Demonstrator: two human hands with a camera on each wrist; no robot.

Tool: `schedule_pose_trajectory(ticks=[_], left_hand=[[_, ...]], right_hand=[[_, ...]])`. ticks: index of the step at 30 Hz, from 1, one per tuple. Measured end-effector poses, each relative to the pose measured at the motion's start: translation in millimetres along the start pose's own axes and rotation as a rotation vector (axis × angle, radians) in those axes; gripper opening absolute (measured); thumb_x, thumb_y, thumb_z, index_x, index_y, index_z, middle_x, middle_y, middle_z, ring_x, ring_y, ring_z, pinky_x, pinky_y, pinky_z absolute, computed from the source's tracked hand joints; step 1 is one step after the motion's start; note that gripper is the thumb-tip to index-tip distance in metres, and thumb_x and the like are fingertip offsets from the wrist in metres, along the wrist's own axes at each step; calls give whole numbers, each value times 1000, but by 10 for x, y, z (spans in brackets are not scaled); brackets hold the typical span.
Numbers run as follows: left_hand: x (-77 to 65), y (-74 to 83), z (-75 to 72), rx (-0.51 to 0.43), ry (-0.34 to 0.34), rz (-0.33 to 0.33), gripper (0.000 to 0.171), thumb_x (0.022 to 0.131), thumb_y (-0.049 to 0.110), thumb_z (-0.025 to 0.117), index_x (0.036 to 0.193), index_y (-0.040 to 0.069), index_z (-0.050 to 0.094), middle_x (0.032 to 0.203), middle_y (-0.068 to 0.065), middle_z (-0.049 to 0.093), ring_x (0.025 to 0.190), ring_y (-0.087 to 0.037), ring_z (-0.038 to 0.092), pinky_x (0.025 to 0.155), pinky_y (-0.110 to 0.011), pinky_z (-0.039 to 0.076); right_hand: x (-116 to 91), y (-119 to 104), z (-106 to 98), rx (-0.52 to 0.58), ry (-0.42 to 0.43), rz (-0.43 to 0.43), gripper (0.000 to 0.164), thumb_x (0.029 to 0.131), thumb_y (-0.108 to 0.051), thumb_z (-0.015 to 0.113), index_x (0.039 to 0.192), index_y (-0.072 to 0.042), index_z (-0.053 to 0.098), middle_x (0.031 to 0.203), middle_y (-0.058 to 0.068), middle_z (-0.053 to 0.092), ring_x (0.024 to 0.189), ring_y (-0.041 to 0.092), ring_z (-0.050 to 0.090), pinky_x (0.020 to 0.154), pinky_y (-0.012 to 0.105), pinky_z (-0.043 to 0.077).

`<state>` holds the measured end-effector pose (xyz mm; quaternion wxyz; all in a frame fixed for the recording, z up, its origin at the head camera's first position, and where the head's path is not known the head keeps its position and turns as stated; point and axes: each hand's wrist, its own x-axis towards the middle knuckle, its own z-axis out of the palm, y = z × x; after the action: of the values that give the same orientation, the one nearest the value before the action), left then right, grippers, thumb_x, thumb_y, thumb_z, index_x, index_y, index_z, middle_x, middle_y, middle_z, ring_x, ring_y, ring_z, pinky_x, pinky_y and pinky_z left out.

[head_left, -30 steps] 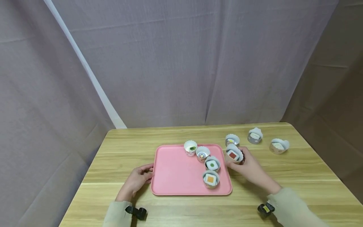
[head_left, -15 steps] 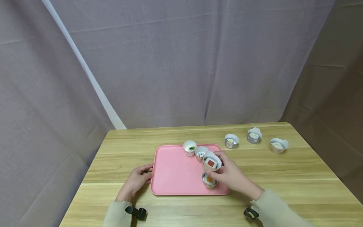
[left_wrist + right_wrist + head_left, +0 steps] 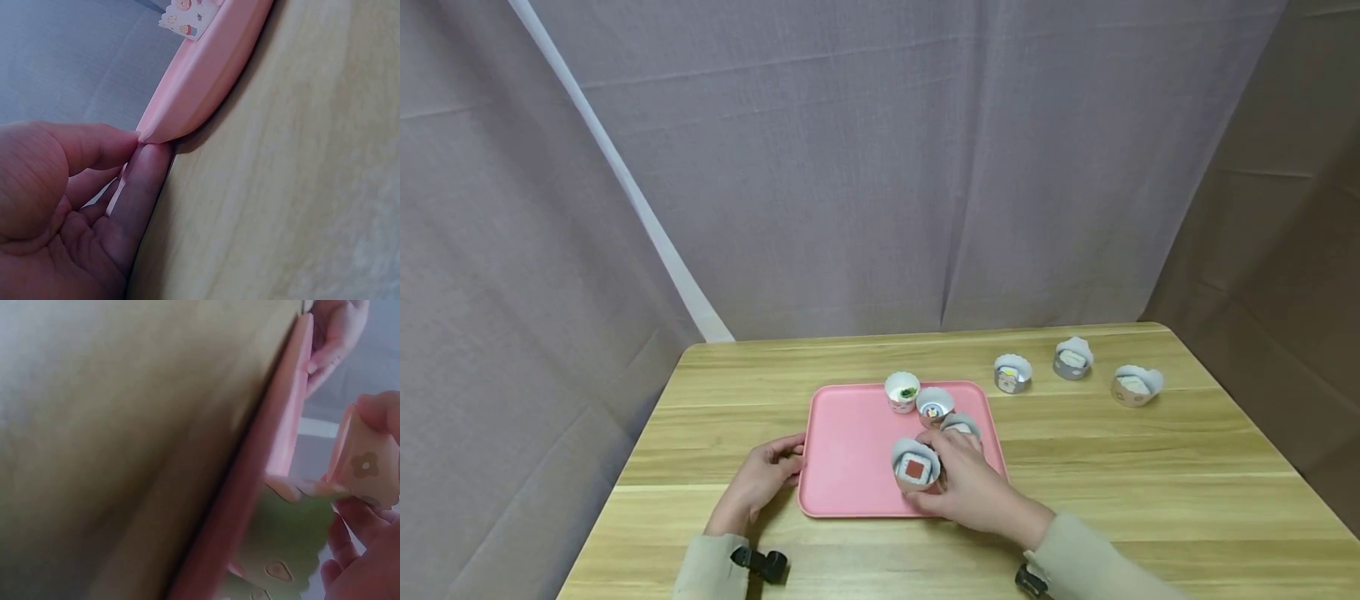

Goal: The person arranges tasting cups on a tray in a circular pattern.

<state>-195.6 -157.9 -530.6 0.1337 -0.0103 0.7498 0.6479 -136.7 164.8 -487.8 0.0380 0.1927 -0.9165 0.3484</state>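
Note:
My left hand [image 3: 758, 477] pinches the left rim of a pink tray [image 3: 850, 454]; in the left wrist view the thumb lies on the rim, a finger under it. Over the tray's front middle, my right hand [image 3: 970, 487] grips a paper baking cup [image 3: 916, 468] holding a white square piece with a red top. In the right wrist view this cup [image 3: 365, 465] shows a flower print and appears raised. Behind the right hand a cup [image 3: 961, 423] is partly covered. Two more cups, one with a green bit [image 3: 902, 390] and one with a round picture [image 3: 935, 405], stand at the tray's back.
On the wooden table [image 3: 1150, 500], right of the tray, stand three filled cups: a grey one with yellow [image 3: 1012, 374], a grey one with white [image 3: 1073, 358] and a beige one [image 3: 1135, 386]. Grey curtains [image 3: 850, 167] hang behind the table.
My right hand has carried the cup with the red-topped piece leftward from beyond the tray's right edge to its front middle. The left hand stays at the rim.

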Motion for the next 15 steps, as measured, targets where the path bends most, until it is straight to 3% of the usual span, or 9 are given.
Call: schedule_pose_trajectory(ticks=[7, 15], left_hand=[[3, 4, 1, 2, -6, 4, 40, 93, 2, 59, 133, 1, 57, 113, -15, 60, 92, -22, 61, 76, -34, 56], [15, -13, -12, -5, -16, -1, 40, 93, 0, 58, 133, 1, 57, 113, -14, 60, 92, -21, 61, 75, -32, 56]], right_hand=[[-18, 20, 97, -110, -16, -64, 53, 72, -46, 82, 113, -26, 56, 106, -16, 54, 110, 11, 44, 99, 43, 29], [-31, 76, 128, -215, -48, -101, 56, 72, -48, 80, 115, -22, 57, 106, -13, 56, 108, 11, 44, 104, 44, 23]])
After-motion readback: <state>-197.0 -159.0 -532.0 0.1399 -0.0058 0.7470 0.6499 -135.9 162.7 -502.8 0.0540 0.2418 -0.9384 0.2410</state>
